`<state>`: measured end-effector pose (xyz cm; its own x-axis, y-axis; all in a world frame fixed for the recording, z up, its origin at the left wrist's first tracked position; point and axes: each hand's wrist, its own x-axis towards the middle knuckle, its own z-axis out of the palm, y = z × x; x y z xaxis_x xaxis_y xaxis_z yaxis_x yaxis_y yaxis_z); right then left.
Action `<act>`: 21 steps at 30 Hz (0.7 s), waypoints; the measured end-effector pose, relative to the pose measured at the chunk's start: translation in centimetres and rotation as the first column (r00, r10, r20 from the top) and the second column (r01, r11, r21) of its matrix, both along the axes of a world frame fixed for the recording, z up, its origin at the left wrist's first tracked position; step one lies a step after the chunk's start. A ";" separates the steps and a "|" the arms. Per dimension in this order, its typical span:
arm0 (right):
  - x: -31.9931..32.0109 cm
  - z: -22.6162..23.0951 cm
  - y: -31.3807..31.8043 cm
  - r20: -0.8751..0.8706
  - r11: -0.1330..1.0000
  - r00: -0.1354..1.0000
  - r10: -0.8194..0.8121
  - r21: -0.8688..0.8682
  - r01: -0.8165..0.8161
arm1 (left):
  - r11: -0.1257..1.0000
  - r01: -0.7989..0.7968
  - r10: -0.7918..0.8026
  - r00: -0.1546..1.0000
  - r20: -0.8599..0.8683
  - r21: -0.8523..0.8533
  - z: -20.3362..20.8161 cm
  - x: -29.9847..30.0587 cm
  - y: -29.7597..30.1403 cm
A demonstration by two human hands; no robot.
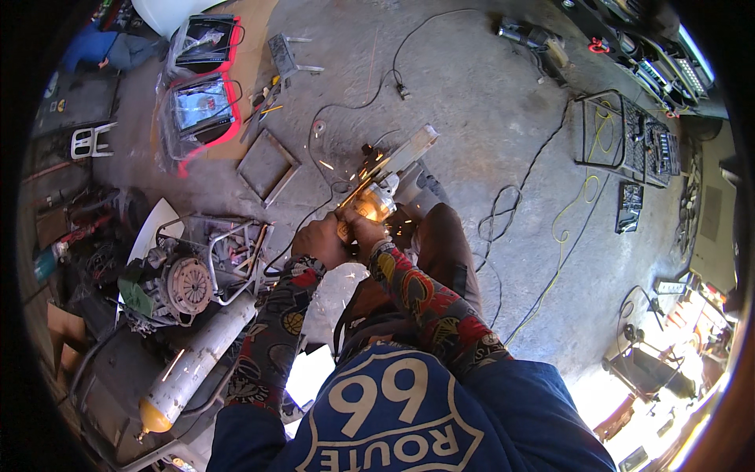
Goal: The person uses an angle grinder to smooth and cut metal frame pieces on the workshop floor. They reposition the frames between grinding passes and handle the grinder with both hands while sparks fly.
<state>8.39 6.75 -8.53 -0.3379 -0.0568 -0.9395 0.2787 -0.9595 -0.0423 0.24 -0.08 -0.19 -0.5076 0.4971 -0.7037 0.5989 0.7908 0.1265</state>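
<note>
An angle grinder (374, 202), lit orange by sparks, is held in both hands low in front of me. My left hand (321, 240) is closed round its rear part. My right hand (366, 231) is wrapped round its body, close to the head. Sparks fly to the upper left and down by my knee. Against the grinder's head lies a long pale metal bar (410, 151), slanting away to the upper right. The disc and its exact contact with the bar are hidden by glare and the tool. Patterned sleeves cover both my forearms.
A square metal frame (268, 167) lies left of the bar. Black cables (507, 206) and a yellow cord (560, 236) snake over the concrete floor. At left are a gas cylinder (193, 366) and an engine part (189, 287). Another person (98, 49) is at the far left.
</note>
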 end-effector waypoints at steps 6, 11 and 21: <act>-0.5 -0.7 -0.4 0.036 0.999 0.999 0.015 -0.034 -0.014 | 0.999 -0.026 0.026 1.000 -0.017 -0.030 -0.1 -0.3 -0.2; -0.4 -1.4 -0.6 -0.020 0.996 1.000 0.010 -0.084 -0.011 | 0.999 -0.036 0.036 0.999 0.005 -0.001 0.0 -0.4 -0.2; -0.4 -0.8 -0.3 -0.026 0.994 0.999 0.025 -0.108 -0.028 | 1.000 -0.018 0.018 1.000 0.009 -0.008 -0.1 -0.4 -0.3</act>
<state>8.03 6.50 -9.28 -0.3576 -0.1670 -0.9188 0.3040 -0.9511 0.0545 -0.17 -0.42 -0.32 -0.5103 0.4821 -0.7122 0.5833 0.8025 0.1253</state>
